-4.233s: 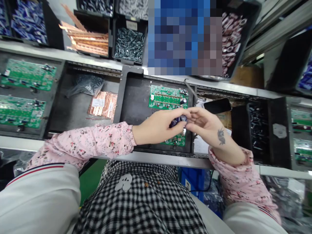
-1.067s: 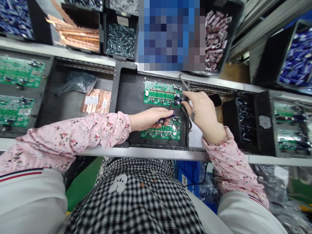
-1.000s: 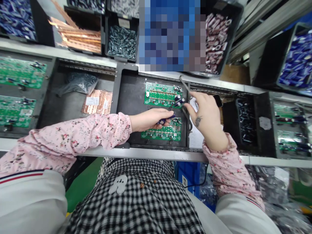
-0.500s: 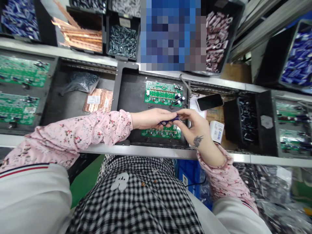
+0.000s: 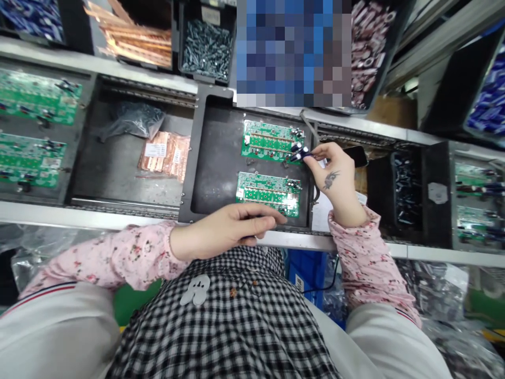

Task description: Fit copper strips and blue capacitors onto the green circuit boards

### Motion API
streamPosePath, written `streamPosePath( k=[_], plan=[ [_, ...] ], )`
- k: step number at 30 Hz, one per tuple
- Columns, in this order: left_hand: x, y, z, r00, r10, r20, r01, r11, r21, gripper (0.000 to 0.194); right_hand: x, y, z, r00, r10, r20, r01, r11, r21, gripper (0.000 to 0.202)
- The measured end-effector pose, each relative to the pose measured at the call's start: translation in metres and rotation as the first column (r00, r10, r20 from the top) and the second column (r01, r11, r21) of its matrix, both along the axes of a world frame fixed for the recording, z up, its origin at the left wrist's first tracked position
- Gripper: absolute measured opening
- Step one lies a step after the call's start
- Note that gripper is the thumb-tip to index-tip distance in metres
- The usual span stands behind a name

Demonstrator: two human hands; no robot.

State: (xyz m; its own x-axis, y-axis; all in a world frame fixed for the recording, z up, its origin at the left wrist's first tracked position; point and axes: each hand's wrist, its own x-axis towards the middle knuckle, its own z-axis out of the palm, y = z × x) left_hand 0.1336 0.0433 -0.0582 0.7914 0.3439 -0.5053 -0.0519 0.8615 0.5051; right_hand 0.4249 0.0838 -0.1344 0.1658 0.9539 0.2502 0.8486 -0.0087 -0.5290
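At the right end of the upper green circuit board [image 5: 272,141], my right hand [image 5: 334,166] pinches a dark blue capacitor [image 5: 306,153] among others standing there. My fingers partly cover it. My left hand [image 5: 232,227] is over the front edge of the black tray [image 5: 215,152], by the near corner of the lower circuit board [image 5: 268,196]. Its index finger points right and the other fingers curl under; whatever they hold is hidden. Both boards lie flat in the tray.
Behind the line stand bins of copper strips [image 5: 136,42], small metal parts [image 5: 207,50] and brown sleeved parts [image 5: 371,50]. To the right are a phone [image 5: 357,156] and a black bin [image 5: 406,189]. A bagged copper pack [image 5: 163,155] lies left. Metal rails edge the line.
My hands have parted. The right hand has moved away from me to the upper board with a capacitor, while the left has drawn back toward me, uncovering the lower board.
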Motion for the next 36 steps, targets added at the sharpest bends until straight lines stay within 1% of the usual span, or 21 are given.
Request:
streamPosePath(
  k=[2,4,7,9,11,14,17,21,25,27,29,31,32,33,34,35,36],
  plan=[
    [0.007,-0.008,-0.004,0.997,0.062,0.052,-0.056,0.992,-0.110,0.018,0.000,-0.002,-0.002,1.000,-0.007,0.003,0.007,1.000,0.006,0.010],
    [0.017,-0.012,-0.008,0.991,0.105,0.085,-0.085,0.973,-0.212,0.018,0.002,-0.004,-0.003,1.000,-0.018,0.013,0.018,1.000,0.021,0.010],
    [0.029,-0.014,-0.015,0.987,0.151,0.061,-0.129,0.953,-0.275,0.014,0.006,-0.004,-0.007,1.000,-0.016,0.013,0.016,1.000,0.027,0.012],
    [0.034,-0.016,-0.019,0.985,0.174,0.010,-0.164,0.943,-0.290,0.006,0.008,-0.004,-0.009,1.000,-0.004,-0.008,0.004,1.000,0.021,0.014],
    [0.038,-0.018,-0.022,0.981,0.191,-0.032,-0.192,0.932,-0.308,0.010,0.010,-0.003,-0.010,1.000,-0.002,-0.021,0.002,1.000,0.019,0.014],
    [0.041,-0.021,-0.024,0.975,0.222,-0.032,-0.221,0.924,-0.312,0.016,0.010,-0.004,-0.008,1.000,0.001,0.007,-0.001,1.000,0.030,0.012],
    [0.041,-0.023,-0.025,0.970,0.241,-0.012,-0.234,0.927,-0.293,0.018,0.008,-0.007,-0.003,0.995,0.041,0.086,-0.044,0.998,0.032,0.008],
    [0.039,-0.022,-0.027,0.969,0.246,-0.027,-0.244,0.934,-0.261,0.013,0.004,-0.008,0.000,0.969,0.076,0.236,-0.084,0.996,0.025,0.006],
    [0.040,-0.022,-0.026,0.959,0.275,-0.063,-0.282,0.931,-0.232,0.013,-0.003,-0.008,0.006,0.955,0.101,0.278,-0.106,0.994,0.006,0.010],
    [0.041,-0.022,-0.026,0.953,0.293,-0.074,-0.302,0.926,-0.225,0.015,-0.010,-0.015,0.016,0.951,0.143,0.273,-0.148,0.989,-0.001,0.015],
    [0.043,-0.023,-0.027,0.947,0.312,-0.082,-0.322,0.925,-0.201,0.019,-0.021,-0.030,0.031,0.948,0.229,0.220,-0.234,0.972,-0.002,0.024],
    [0.045,-0.025,-0.029,0.943,0.323,-0.083,-0.332,0.928,-0.170,0.022,-0.033,-0.052,0.046,0.922,0.376,0.096,-0.376,0.927,-0.014,0.039],
    [0.047,-0.027,-0.030,0.944,0.321,-0.075,-0.329,0.931,-0.158,0.022,-0.038,-0.063,0.051,0.883,0.468,0.013,-0.468,0.883,-0.033,0.041],
    [0.048,-0.028,-0.031,0.947,0.317,-0.061,-0.322,0.935,-0.150,0.020,-0.041,-0.073,0.055,0.841,0.538,-0.058,-0.541,0.840,-0.047,0.038],
    [0.050,-0.030,-0.032,0.948,0.314,-0.048,-0.318,0.936,-0.151,0.018,-0.043,-0.081,0.056,0.808,0.579,-0.106,-0.586,0.808,-0.056,0.033],
    [0.052,-0.031,-0.033,0.949,0.314,-0.040,-0.316,0.934,-0.168,0.013,-0.042,-0.087,0.054,0.801,0.586,-0.122,-0.595,0.801,-0.060,0.028],
    [0.053,-0.032,-0.034,0.948,0.316,-0.038,-0.317,0.927,-0.200,0.009,-0.040,-0.090,0.050,0.822,0.560,-0.104,-0.567,0.822,-0.056,0.022]
  ],
)
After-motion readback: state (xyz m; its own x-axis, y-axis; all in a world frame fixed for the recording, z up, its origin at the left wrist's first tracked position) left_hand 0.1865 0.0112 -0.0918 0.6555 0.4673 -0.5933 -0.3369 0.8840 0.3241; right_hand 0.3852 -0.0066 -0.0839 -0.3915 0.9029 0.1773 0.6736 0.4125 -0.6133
